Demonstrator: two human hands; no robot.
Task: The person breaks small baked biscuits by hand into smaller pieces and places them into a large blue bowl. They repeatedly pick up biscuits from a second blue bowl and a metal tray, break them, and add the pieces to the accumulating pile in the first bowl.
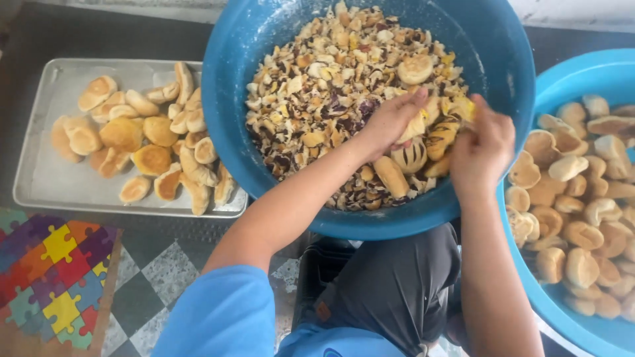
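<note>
A big blue basin holds a heap of torn bread pieces, pale and dark brown, with a few whole buns near its front. My left hand reaches into the basin and grips a pale bun piece at its fingertips. My right hand is closed over the basin's right side, pinching a yellowish bread piece. Both hands are close together, above striped and golden buns.
A metal tray at the left carries several golden buns. A second blue basin at the right is full of whole buns. A colourful puzzle-pattern mat and checkered floor lie below.
</note>
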